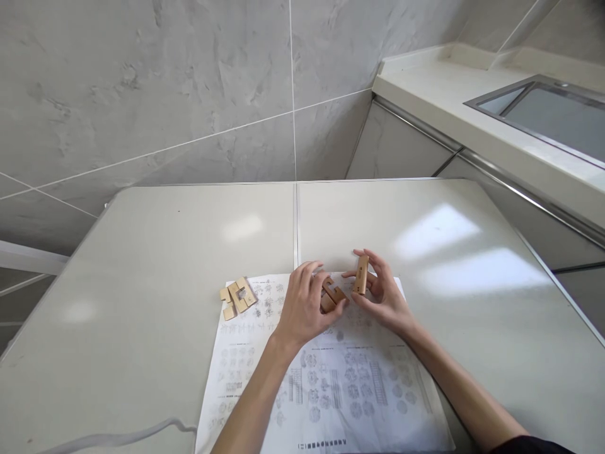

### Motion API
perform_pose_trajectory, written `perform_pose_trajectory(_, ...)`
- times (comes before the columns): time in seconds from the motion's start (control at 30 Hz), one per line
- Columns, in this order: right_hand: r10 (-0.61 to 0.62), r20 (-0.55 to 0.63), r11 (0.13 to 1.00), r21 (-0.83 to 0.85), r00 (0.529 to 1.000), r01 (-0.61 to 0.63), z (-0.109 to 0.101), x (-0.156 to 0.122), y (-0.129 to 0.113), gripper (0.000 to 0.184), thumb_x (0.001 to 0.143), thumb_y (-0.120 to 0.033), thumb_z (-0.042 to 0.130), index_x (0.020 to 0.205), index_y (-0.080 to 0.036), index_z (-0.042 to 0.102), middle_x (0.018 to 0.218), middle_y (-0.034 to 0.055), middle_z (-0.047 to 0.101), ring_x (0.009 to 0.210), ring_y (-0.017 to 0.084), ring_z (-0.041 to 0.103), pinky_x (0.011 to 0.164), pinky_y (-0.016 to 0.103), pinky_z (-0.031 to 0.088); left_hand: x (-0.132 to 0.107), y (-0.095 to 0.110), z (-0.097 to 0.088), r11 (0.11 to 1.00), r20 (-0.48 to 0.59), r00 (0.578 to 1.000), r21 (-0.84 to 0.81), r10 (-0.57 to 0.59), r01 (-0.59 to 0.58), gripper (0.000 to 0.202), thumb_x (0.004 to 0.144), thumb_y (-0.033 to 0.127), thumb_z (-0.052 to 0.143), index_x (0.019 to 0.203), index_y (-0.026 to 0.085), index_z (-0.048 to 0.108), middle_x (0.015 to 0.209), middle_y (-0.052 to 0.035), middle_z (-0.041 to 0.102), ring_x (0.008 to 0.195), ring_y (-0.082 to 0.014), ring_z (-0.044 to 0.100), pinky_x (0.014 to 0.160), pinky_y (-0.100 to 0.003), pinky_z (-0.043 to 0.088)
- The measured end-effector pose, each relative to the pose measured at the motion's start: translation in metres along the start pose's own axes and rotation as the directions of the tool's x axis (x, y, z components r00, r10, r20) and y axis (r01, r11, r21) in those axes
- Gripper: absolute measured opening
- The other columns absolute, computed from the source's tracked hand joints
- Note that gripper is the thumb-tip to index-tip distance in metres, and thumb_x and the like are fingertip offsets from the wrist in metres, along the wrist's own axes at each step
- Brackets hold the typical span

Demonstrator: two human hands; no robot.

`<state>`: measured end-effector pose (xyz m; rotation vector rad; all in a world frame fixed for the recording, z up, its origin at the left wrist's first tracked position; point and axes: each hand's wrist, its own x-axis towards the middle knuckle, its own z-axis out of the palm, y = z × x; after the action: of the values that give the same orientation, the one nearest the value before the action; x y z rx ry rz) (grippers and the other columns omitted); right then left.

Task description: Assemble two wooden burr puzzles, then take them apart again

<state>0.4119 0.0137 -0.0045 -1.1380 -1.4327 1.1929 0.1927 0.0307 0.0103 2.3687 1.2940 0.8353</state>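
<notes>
My left hand (306,304) is closed around some notched wooden puzzle pieces (332,294) above the top of a printed sheet (283,416). How many pieces it holds I cannot tell, as the fingers cover part of them. Close by on the right, my right hand (382,294) pinches a wooden puzzle piece (361,275) upright between thumb and fingers, with small dark marks on its face. The two hands are near each other, their pieces apart. Further left, several light wooden puzzle pieces (242,294) lie together on the sheet's upper left corner.
Rows of small diagrams cover the sheet, which lies on a white folding table (142,265) with a centre seam. A grey cable (127,436) runs along the lower left. Behind stands a grey tiled wall (189,75); a counter (425,79) with a sink (548,110) is at the right.
</notes>
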Motion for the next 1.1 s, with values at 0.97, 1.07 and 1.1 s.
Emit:
perform_pose_trajectory(0.97,0.023,-0.136,0.877,-0.473,0.99,-0.086,0.005,-0.002,-0.007,0.029,0.103,-0.049,0.064,0.091,-0.023,0.069,0.064,-0.0031,0.055,0.057,0.016,0.049,0.056,0.03,0.041,-0.003,-0.001,-0.003,0.984,0.167,0.985,-0.177,0.052,-0.022,0.089,0.083,0.026,0.08,0.157,0.029,0.03,0.16,-0.0175,0.043,0.146,-0.0389,0.05,0.118,-0.061,0.05)
perform_pose_trajectory(1.07,0.066,-0.124,0.866,-0.486,0.99,-0.119,0.007,-0.004,-0.006,0.028,0.103,-0.05,0.063,0.106,-0.023,0.07,0.067,-0.0033,0.06,0.057,0.016,0.051,0.056,0.029,0.043,-0.002,-0.001,-0.004,0.983,0.183,0.981,-0.181,0.057,-0.023,0.093,0.081,0.026,0.082,0.158,0.03,0.03,0.162,-0.0176,0.041,0.147,-0.0397,0.049,0.118,-0.062,0.049)
perform_pose_trajectory(1.1,0.063,-0.124,0.859,-0.499,0.99,-0.117,0.008,-0.004,-0.006,0.029,0.103,-0.05,0.062,0.111,-0.023,0.07,0.069,-0.0031,0.061,0.057,0.016,0.053,0.057,0.029,0.044,-0.002,-0.001,-0.004,0.984,0.191,0.98,-0.176,0.058,-0.024,0.093,0.081,0.027,0.082,0.157,0.03,0.03,0.162,-0.0176,0.041,0.147,-0.0399,0.049,0.118,-0.062,0.049)
